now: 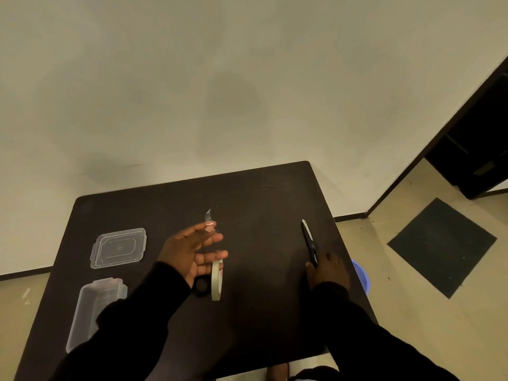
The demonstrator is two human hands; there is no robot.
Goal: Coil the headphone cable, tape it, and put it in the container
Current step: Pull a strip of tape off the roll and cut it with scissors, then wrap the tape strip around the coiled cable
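My left hand (189,254) is raised palm-up over the middle of the dark table (261,312), fingers spread. A short strip of clear tape (209,219) sticks up from its top fingertip. The tape roll (217,279) stands on edge, looped over a lower finger. A small black coil, the headphone cable (202,286), lies on the table just under that hand, partly hidden. My right hand (327,270) rests over the handles of the scissors (308,236), which lie flat with the blades pointing away. The clear container (90,312) sits at the left, partly behind my left sleeve.
The container's clear lid (118,247) lies flat beyond the container at the table's left. A blue tub (362,276) stands on the floor past the right table edge. A dark floor mat (442,247) and a dark doorway (478,149) are at right.
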